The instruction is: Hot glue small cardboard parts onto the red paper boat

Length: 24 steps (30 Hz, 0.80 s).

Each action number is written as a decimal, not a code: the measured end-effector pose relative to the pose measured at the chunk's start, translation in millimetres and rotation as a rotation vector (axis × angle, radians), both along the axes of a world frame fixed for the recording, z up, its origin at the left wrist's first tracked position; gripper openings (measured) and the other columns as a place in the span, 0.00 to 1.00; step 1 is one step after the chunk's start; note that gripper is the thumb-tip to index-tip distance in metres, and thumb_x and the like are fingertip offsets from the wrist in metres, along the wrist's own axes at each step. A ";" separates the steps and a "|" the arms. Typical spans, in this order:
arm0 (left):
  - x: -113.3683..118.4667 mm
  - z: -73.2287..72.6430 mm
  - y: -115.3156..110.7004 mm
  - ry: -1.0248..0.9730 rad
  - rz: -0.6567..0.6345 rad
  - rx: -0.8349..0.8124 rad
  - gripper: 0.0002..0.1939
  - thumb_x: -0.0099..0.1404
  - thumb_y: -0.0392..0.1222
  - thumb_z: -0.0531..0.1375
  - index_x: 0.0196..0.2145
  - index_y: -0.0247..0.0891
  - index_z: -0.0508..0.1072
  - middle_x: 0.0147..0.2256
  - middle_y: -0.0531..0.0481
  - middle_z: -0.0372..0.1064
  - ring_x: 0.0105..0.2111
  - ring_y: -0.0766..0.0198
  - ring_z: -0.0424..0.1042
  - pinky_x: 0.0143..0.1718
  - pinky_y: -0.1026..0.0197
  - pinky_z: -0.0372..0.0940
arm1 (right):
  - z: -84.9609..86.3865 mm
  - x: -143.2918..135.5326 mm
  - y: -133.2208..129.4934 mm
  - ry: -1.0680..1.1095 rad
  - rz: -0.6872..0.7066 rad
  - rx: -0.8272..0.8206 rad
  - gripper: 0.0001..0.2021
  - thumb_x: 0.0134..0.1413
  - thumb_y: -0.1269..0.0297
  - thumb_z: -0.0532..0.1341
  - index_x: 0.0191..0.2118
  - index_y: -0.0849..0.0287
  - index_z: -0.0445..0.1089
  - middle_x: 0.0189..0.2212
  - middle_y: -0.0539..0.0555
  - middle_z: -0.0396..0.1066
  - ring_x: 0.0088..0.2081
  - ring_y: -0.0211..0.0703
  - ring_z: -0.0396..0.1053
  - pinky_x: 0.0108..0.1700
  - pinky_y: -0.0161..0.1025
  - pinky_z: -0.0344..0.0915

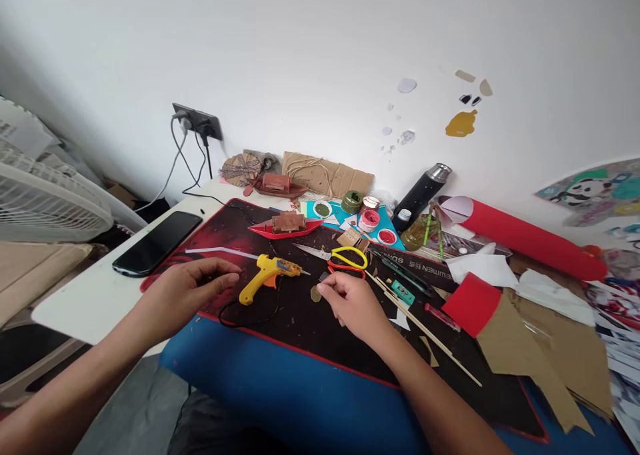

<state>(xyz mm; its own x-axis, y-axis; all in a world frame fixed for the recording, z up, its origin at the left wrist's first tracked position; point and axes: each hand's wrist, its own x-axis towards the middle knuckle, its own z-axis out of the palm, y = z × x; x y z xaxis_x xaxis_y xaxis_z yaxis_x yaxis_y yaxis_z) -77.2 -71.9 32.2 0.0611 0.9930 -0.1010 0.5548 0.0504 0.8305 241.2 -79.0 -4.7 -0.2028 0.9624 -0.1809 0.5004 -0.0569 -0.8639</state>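
Over the left part of the dark mat (310, 335), my left hand (200, 285) hovers with thumb and fingers apart and nothing between them. A yellow glue gun (265, 278) lies between my two hands. My right hand (347, 298) is closed in a pinch at the mat's middle; a small dark piece (324, 277) shows at its fingertips. Beside those fingertips is a small olive-brown piece (315, 294). Yellow-and-red-handled scissors (345, 258) lie just beyond my right hand. A red model boat (286, 226) with a brown cabin rests behind the glue gun.
Paint jars (369, 220) stand at the back, near a black thermos (423, 192). Wooden sticks (425, 332) lie right of my right hand, before cardboard (515, 342) and a red roll (530, 235). A phone (157, 242) lies at the left, with a fan (55, 195) beyond.
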 end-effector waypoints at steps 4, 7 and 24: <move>-10.6 -18.5 -7.0 0.083 -0.049 0.021 0.27 0.64 0.71 0.62 0.38 0.45 0.82 0.35 0.48 0.82 0.33 0.52 0.76 0.33 0.58 0.65 | 10.1 -22.6 -5.9 0.270 0.061 -0.219 0.17 0.67 0.47 0.65 0.43 0.57 0.75 0.21 0.44 0.71 0.16 0.34 0.64 0.22 0.33 0.58; -10.5 -31.0 -9.1 0.044 -0.113 -0.029 0.28 0.66 0.72 0.59 0.43 0.46 0.81 0.41 0.45 0.83 0.39 0.48 0.79 0.40 0.55 0.69 | 7.8 -46.3 -7.9 0.381 0.102 -0.359 0.22 0.66 0.46 0.66 0.52 0.60 0.75 0.25 0.47 0.76 0.16 0.33 0.68 0.19 0.30 0.58; 11.2 -56.0 -22.9 0.032 -0.065 0.133 0.22 0.71 0.62 0.57 0.45 0.45 0.81 0.49 0.43 0.84 0.47 0.46 0.82 0.48 0.51 0.75 | -11.8 -113.7 -2.8 0.702 0.054 -0.605 0.27 0.67 0.34 0.62 0.47 0.58 0.73 0.42 0.59 0.81 0.20 0.37 0.77 0.18 0.28 0.65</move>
<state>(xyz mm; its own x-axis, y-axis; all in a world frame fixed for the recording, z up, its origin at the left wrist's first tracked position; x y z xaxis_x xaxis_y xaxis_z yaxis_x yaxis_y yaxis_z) -66.1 -94.9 -23.8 0.1241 0.9919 0.0282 0.5796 -0.0955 0.8093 127.5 -81.7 -16.6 -0.4981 0.7301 -0.4678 -0.1112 -0.5888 -0.8006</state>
